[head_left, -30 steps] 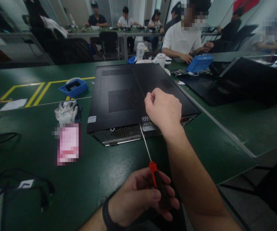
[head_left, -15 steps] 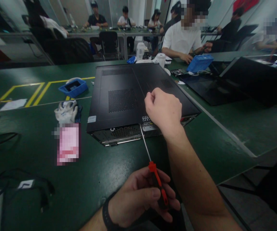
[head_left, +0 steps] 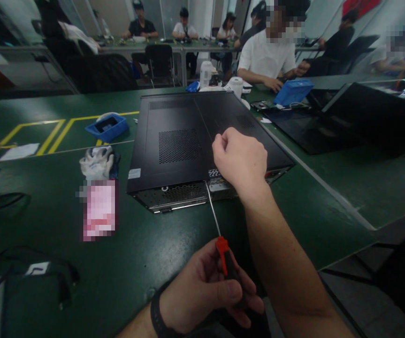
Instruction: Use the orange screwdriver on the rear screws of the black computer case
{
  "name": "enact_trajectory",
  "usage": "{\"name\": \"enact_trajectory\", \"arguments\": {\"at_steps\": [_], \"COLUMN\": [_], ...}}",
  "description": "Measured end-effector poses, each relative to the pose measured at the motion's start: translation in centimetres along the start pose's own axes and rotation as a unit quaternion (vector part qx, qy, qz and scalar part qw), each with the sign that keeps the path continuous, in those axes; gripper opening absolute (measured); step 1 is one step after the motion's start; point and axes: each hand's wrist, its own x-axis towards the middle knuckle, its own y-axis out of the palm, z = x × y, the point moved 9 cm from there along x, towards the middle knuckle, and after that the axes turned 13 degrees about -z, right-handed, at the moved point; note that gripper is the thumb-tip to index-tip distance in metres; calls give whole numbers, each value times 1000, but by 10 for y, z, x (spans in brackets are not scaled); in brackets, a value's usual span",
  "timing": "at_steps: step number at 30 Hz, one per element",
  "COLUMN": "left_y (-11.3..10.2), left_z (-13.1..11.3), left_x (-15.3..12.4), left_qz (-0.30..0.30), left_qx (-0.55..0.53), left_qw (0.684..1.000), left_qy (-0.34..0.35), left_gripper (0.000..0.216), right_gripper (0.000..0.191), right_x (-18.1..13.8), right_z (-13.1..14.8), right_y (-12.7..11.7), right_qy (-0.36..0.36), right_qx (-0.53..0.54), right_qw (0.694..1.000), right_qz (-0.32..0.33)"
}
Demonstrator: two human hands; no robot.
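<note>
A black desktop computer case [head_left: 188,136] lies flat on the green table [head_left: 47,234], its rear panel facing me. My left hand [head_left: 205,291], with a dark band on the wrist, is closed round the red and black handle of a screwdriver [head_left: 225,260]. The thin shaft runs up to the rear panel, its tip against the metal beside a white label. My right hand [head_left: 240,162] rests as a closed fist on the case's top, at the rear edge just right of the tip. Nothing shows in that fist.
White work gloves [head_left: 97,163] and a pink blurred card [head_left: 100,209] lie left of the case, a blue tray [head_left: 108,127] behind them. Black cables [head_left: 29,272] lie at the near left. Another open case [head_left: 350,122] sits to the right. Several people work at the tables beyond.
My left hand's fingers have shifted round the screwdriver handle, which has turned slightly and now shows less red. The right fist and the case have stayed in place.
</note>
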Motion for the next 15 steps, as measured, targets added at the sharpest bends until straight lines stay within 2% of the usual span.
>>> {"name": "enact_trajectory", "arguments": {"at_steps": [7, 11, 15], "left_y": [0, 5, 3], "left_z": [0, -4, -3], "left_x": [-3, -5, -4], "left_qz": [-30, -17, -2], "left_qx": [-6, -15, -18], "left_qw": [999, 999, 1000], "left_qy": [-30, -36, -21], "left_gripper": [32, 35, 25], "right_gripper": [39, 38, 38], "right_x": [0, 0, 0], "right_z": [1, 1, 1], "right_y": [0, 1, 1], "right_qy": [-1, -1, 0], "right_qx": [1, 0, 0], "right_qw": [1000, 1000, 1000], "right_qz": [-2, -1, 1]}}
